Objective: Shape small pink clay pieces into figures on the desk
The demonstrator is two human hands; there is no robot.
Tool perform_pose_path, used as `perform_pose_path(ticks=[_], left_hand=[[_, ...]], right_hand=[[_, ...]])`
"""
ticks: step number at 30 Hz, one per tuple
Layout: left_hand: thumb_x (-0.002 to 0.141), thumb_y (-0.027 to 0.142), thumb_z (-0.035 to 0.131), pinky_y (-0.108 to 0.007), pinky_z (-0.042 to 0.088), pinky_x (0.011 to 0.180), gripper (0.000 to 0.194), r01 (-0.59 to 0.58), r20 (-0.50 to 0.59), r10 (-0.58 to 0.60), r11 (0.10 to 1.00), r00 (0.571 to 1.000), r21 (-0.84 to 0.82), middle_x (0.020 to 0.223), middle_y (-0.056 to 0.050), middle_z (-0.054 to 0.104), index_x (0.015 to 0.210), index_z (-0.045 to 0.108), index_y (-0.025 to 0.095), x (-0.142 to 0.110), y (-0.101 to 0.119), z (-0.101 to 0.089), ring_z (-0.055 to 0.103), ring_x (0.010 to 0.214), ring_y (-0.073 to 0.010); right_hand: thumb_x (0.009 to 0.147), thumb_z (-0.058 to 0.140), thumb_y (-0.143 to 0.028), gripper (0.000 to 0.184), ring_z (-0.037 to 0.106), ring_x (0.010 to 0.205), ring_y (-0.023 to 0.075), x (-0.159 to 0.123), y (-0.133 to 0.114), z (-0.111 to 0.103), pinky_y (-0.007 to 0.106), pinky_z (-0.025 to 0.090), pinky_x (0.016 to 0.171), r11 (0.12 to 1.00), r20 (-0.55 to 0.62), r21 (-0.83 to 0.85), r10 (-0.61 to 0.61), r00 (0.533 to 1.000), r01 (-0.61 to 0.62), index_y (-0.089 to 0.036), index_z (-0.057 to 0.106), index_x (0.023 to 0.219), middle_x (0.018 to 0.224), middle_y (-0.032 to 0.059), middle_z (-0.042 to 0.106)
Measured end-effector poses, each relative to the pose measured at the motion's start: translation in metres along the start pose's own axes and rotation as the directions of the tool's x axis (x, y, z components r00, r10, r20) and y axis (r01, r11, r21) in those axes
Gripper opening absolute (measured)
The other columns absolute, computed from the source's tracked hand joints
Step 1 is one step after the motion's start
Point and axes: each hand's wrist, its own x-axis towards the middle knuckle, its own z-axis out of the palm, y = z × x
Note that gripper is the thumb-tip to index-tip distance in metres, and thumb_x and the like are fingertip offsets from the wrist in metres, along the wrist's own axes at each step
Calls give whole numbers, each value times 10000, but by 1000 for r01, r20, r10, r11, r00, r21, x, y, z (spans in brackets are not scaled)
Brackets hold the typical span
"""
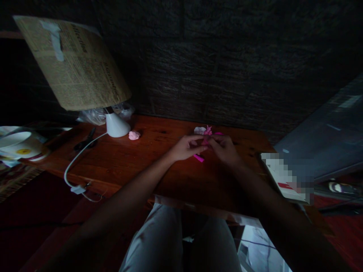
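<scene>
Pink piece is pinched by the left hand and right hand. At its 9 o'clock, a paler lump is seen.

Room: we are sitting in what seems a home
Lamp: its newsprint shade is standing over our wooden desk
Rug: its fringe is showing at our left side

Right of the lamp, past the pink lump, there's tabletop to cross before the left hand; leftward, a cord obstructs.
</scene>
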Motion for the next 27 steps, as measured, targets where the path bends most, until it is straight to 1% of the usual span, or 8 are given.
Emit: perform_pose_path(ticks=[3, 7, 11, 15, 18, 22, 25, 27], left_hand=[[774, 372, 767, -216, 532, 583, 491, 26, -18, -27, 999, 999, -37, 777, -19, 712, 1189, 682, 125, 0, 1, 0, 615, 579, -88], [795, 456, 743, -209, 494, 529, 458, 46, -71, -50, 997, 996, -58, 701, -14, 693, 1112, 713, 127, 2, 2, -4, 596, 545, -84], [813, 544, 697, -203, 420, 464, 492, 39, -108, -45, 997, 993, -60, 633, -5, 661, 1065, 729, 122, 3, 4, -6, 580, 522, -89], [814, 543, 698, -196, 391, 456, 474, 72, -171, -88, 993, 981, -97, 700, -21, 691, 1062, 733, 140, 4, 6, -7, 592, 540, -83], [806, 534, 709, -192, 395, 478, 446, 103, -173, -128, 984, 977, -144, 747, -32, 702, 1022, 741, 145, 4, 7, -8, 604, 576, -81], [795, 532, 715, -184, 386, 493, 424, 149, -140, -181, 966, 973, -212, 712, -26, 680, 935, 728, 132, 5, 7, -7, 582, 574, -75], [829, 546, 666, -179, 360, 481, 423, 197, -148, -238, 949, 960, -246, 654, -16, 653, 875, 707, 127, 5, 6, -6, 553, 535, -64], [837, 545, 657, -181, 354, 480, 423, 205, -149, -248, 944, 957, -257, 658, -13, 651, 904, 712, 131, 5, 6, -6, 556, 537, -64]], right_hand=[[836, 633, -602, 426, 546, 591, 138, 0, 2, 3, 270, 420, 569, 1000, -27, 28, 2, 1000, -1, -212, 743, 705, 655, 8, 671], [812, 667, -623, 427, 551, 589, 120, 1, 5, 5, 259, 433, 586, 990, 70, 134, 40, 997, -49, -212, 752, 737, 661, 3, 685], [770, 709, -636, 439, 618, 639, 113, 3, 7, 4, 245, 460, 597, 915, 132, 350, 163, 978, -199, -200, 761, 766, 753, 32, 743], [685, 836, -526, 333, 672, 697, 120, 4, 8, -1, 250, 508, 637, 844, 128, 474, 218, 968, -252, -229, 783, 826, 841, 32, 773], [714, 828, -504, 296, 695, 746, 131, 4, 10, -2, 274, 534, 704, 811, 186, 507, 227, 956, -292, -239, 790, 840, 860, 36, 781], [716, 829, -497, 288, 693, 773, 128, 3, 13, 0, 288, 535, 744, 804, 239, 499, 231, 943, -324, -246, 790, 851, 886, 28, 781], [688, 839, -514, 313, 662, 713, 113, 3, 11, 2, 263, 508, 668, 827, 194, 470, 245, 950, -310, -243, 790, 835, 845, 23, 772], [668, 841, -538, 338, 640, 682, 110, 3, 9, 3, 249, 480, 621, 844, 154, 446, 255, 955, -297, -239, 790, 819, 823, 26, 768]])
